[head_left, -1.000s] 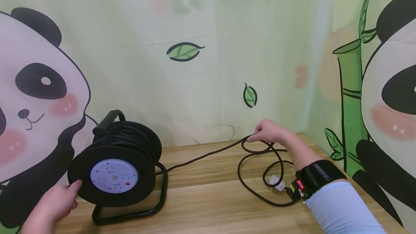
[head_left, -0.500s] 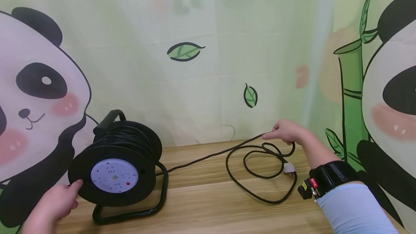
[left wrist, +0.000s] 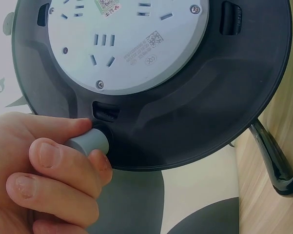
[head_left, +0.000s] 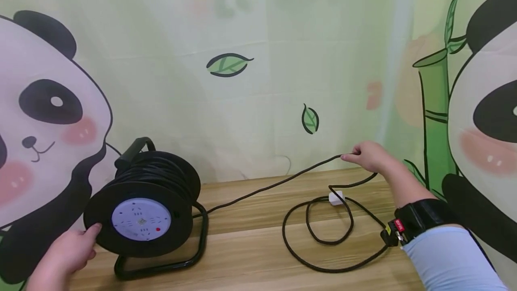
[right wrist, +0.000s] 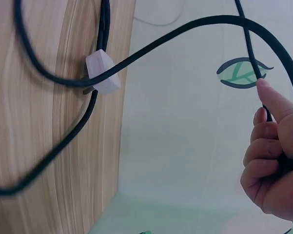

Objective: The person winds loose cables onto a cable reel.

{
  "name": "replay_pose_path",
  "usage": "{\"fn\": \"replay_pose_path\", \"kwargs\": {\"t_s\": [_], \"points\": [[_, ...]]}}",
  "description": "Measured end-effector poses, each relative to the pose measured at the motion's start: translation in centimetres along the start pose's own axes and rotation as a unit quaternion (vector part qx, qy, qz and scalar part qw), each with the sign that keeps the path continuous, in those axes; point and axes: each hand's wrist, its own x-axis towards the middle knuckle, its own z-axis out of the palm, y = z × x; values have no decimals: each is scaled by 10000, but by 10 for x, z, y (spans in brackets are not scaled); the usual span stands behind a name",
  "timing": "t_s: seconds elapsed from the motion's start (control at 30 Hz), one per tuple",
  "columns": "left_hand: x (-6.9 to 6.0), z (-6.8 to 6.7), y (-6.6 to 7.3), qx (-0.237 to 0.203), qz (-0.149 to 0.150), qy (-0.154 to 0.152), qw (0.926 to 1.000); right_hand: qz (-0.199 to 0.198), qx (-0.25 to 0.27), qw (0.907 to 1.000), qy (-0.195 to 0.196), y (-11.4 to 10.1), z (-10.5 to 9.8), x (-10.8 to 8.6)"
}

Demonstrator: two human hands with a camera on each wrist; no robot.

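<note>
Two hands busy | your left hand (head_left: 74, 248) pinches the grey knob (left wrist: 90, 141), your right hand (head_left: 369, 155) grips the cable (right wrist: 215, 19) above the table (head_left: 250, 246) | cable reel (head_left: 141, 210) stands at the table's left, probably heavy; lift by its handle (head_left: 131, 152) | cable likely light, bendy; hold its length, not the plug (right wrist: 100, 61)

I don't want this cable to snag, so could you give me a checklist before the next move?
1. Left hand grips the grey knob: ok.
2. Right hand holds the cable: ok.
3. Reel upright on its stand: ok.
4. Cable from reel to right hand free of loops: ok.
5. White plug clear of the cable: not ok, the cable passes across it in view.
6. Cable on the table free of knots: cannot tell, strands overlap.
</note>
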Motion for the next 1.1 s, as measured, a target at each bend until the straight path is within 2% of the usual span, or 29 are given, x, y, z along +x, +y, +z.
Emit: {"fn": "replay_pose_path", "kwargs": {"t_s": [0.33, 0.73, 1.1], "points": [[-1, -1, 3, -22, 36, 50, 10000, -381, -89, 9991, 134, 4, 4, 0], [-4, 1, 1, 109, 135, 279, 9995, -371, 18, 9987, 340, 2, 14, -1], [-5, -6, 5, -54, -27, 324, 9995, -387, -85, 9991, 160, 1, 22, -2]]}}
